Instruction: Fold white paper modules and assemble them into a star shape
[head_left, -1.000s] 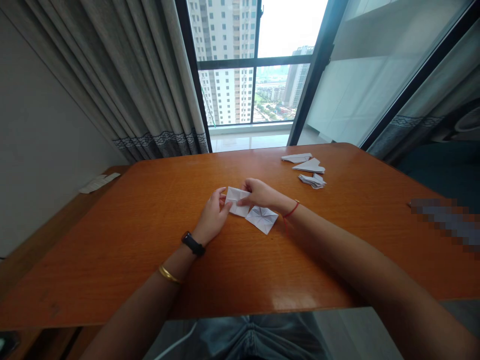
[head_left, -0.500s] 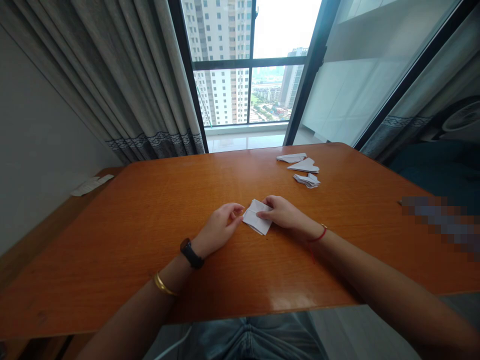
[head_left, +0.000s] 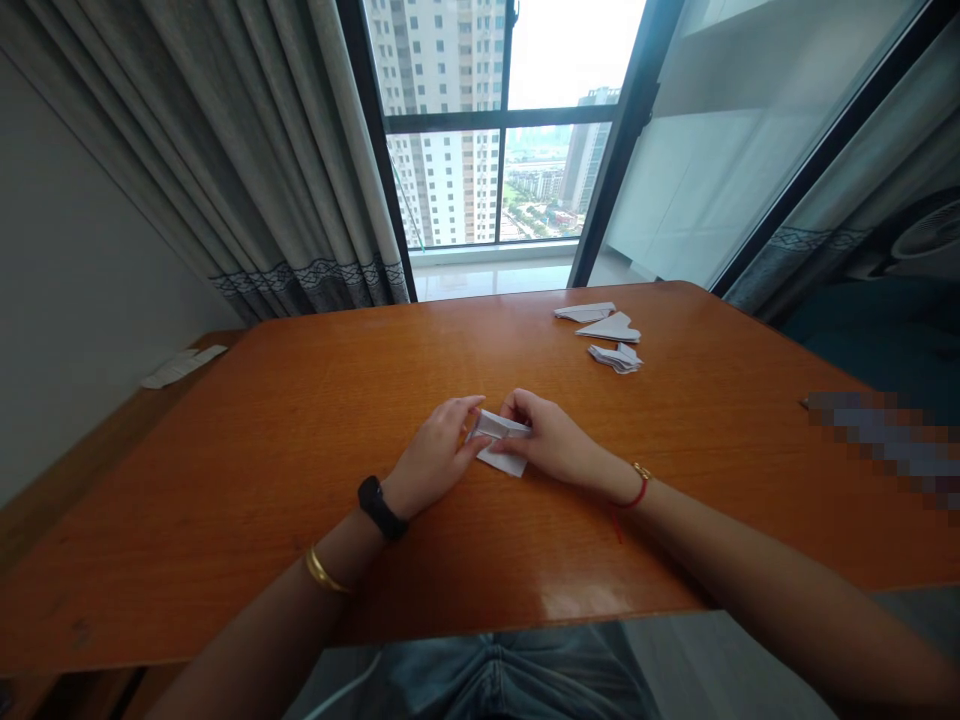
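Observation:
Between my hands is a small piece of folded white paper (head_left: 504, 461), close above the wooden table (head_left: 300, 400). My left hand (head_left: 442, 440) grips its left edge, the thumb in front and the fingers curled behind. At the right side my right hand (head_left: 551, 435) pinches it, thumb on the near face and fingertips partly hidden behind. A crease runs across the paper, and its upper part stands bent up from the lower flap.
Toward the back right of the table lie two folded paper planes (head_left: 583, 312) (head_left: 611, 327) and a bundle of folded paper (head_left: 616, 358). A blurred-out object (head_left: 885, 435) is at the right edge. White papers (head_left: 184, 367) rest on a ledge at left.
My left hand has moved in and taken hold of the paper's left edge. The paper has turned from lying flat-faced to being bent along a crease. My right hand has shifted slightly left.

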